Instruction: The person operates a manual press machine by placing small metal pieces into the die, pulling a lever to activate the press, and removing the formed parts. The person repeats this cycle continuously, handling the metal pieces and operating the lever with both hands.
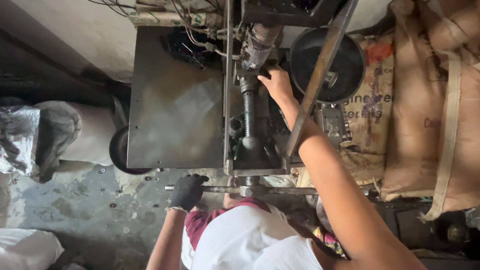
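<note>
I look down on a dark metal press machine [175, 100] with a vertical threaded screw [248, 112] in its middle. My left hand [188, 191], in a black glove, grips the horizontal steel handle bar [280, 190] at the machine's near edge. My right hand [276, 84], bare, reaches far in and rests its fingers at the top of the screw, under a cylindrical part [260, 42]. Whether that hand holds anything is hidden. A slanted metal bar [320, 75] crosses over my right forearm.
A black round wheel [345, 65] sits right of the screw. Brown sacks [425, 110] are stacked at the right. White and grey sacks [55, 135] lie at the left on a stained concrete floor [90, 210] strewn with small bits. Wires [195, 30] hang at the machine's far side.
</note>
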